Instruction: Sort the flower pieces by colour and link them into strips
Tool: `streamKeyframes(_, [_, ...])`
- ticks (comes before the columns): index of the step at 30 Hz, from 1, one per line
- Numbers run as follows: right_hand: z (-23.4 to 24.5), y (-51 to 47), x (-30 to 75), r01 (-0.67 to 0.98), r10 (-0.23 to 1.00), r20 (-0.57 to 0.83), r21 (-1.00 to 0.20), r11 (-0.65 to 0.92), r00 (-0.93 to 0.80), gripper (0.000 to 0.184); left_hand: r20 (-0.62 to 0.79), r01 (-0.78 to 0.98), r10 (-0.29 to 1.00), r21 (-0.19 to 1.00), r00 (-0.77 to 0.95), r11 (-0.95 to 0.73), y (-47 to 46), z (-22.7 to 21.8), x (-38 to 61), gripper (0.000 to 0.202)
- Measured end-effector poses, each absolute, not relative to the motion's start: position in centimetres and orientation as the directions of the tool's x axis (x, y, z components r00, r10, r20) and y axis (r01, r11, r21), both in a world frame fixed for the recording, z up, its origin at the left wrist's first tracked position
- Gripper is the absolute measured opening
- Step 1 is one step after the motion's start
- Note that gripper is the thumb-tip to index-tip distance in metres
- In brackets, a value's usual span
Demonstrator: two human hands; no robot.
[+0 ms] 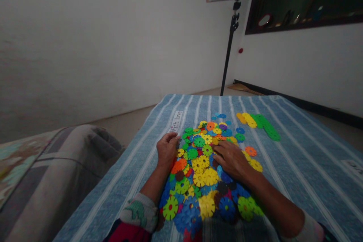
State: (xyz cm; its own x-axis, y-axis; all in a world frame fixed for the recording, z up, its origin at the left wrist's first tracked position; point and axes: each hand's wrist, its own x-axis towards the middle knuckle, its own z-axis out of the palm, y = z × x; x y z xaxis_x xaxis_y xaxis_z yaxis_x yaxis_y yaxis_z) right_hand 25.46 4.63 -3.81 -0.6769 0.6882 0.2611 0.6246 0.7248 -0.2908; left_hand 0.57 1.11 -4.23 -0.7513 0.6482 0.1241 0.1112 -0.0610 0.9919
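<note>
A loose pile of notched plastic flower discs [200,164] in several colours lies on a striped cloth. My left hand [167,149] is at the pile's left edge, its fingers curled towards the thumb; whatever may be between them is hidden. Over the right side of the pile, my right hand [231,157] reaches inward with thumb and fingers apart. Its fingertips touch discs near a dull yellow one [215,141]. Yellow discs [210,176] and a green disc [199,141] lie between the two hands.
Joined discs, orange-yellow to green [256,120], form a bent strip at the far right of the blue striped cloth [297,159]. A lamp stand [228,53] rises beyond the far edge. Grey fabric [93,147] drapes over something at left.
</note>
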Motion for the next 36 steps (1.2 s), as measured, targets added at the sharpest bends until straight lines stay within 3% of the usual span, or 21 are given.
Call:
streamKeyframes(9, [-3.2,3.2,24.6,0.539,0.598,0.302,-0.262,0.801,-0.742,0.016,0.212,0.396,0.756,0.916,-0.619,0.068,1.1,-5.0,-0.2,0.018])
streamKeyframes(16, [-2.9,3.0,24.6,0.523,0.583,0.28,-0.262,0.811,-0.763,0.011,0.267,0.78,0.897,0.613,-0.353,0.124,0.4,-3.5,0.2,0.019])
streamKeyframes(25, [-3.1,3.3,24.6,0.533,0.59,0.263,-0.259,0.805,-0.763,0.009,0.131,0.932,0.973,0.336,-0.189,0.136,-0.3,-1.8,1.1,0.024])
streamKeyframes(29, [-3.2,3.4,24.6,0.532,0.586,0.27,-0.25,0.809,-0.764,0.011,0.128,0.906,0.969,0.398,-0.211,0.144,-0.3,-1.7,1.1,0.02])
streamKeyframes(33, [-3.2,3.4,24.6,0.526,0.579,0.286,-0.245,0.815,-0.764,0.011,0.192,0.769,0.944,0.633,-0.268,0.089,-0.1,-2.6,0.7,0.015])
streamKeyframes(36, [-3.2,3.4,24.6,0.52,0.581,0.301,-0.261,0.813,-0.756,0.012,0.174,0.564,0.932,0.825,-0.319,0.039,0.0,-3.0,0.9,0.017])
